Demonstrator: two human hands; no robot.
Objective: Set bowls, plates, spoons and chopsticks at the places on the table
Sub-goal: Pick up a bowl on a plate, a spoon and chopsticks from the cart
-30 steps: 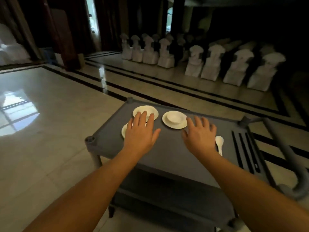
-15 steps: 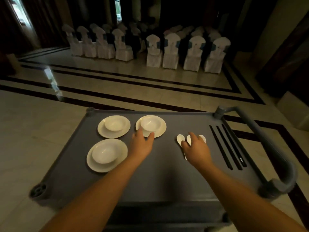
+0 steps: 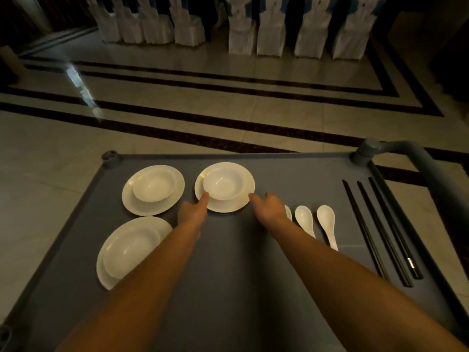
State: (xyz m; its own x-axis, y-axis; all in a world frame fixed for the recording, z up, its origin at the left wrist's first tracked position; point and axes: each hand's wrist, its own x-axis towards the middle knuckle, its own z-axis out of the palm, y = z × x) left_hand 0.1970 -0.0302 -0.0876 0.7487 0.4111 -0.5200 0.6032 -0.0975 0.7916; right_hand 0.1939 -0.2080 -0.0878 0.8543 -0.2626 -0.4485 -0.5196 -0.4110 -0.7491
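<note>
Grey cart (image 3: 228, 262): both hands (image 3: 193, 212) flank far plate (image 3: 224, 208) (bowl (image 3: 223, 182) atop)

The 3 white bowls (image 3: 223, 183) and plates (image 3: 132, 204) look glossy and smooth, like the spoons (image 3: 327, 224). The chopsticks (image 3: 380, 232) shine black. The grey cart top (image 3: 228, 275) looks matt plastic; the floor (image 3: 228, 105) is polished stone.

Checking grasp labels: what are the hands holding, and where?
Both hands, left and right, touch the far plate at its near rim; whether gripped cannot be told.
</note>
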